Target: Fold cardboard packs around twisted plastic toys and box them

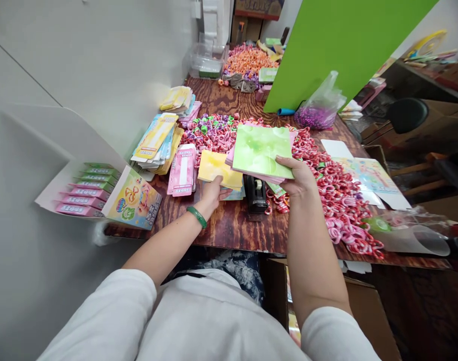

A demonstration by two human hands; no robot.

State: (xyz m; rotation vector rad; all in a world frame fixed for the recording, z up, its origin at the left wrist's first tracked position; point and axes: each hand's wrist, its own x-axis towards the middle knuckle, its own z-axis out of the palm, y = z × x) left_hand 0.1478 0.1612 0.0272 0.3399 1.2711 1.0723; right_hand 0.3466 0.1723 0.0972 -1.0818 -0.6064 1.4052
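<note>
My right hand (301, 175) grips a stack of square sheets, a green one (264, 150) on top and pink ones below, above the heap of striped rings (326, 190). Thumb on top, its fingers are hidden beneath. My left hand (212, 194), with a green bangle at the wrist, pinches the near edge of a yellow sheet stack (219, 169). Blue sheets (234, 193) show under the yellow ones. Just right of these stands a black tape dispenser (256, 194). Pink cards (182, 170) lie to the left of the yellow stack.
An open display box (133, 200) holds green and pink packs at the left table edge. Stacked cards (157, 140) stand behind it. A green partition (326, 50), a bag of purple beads (319, 110) and printed sheets (371, 175) are to the right.
</note>
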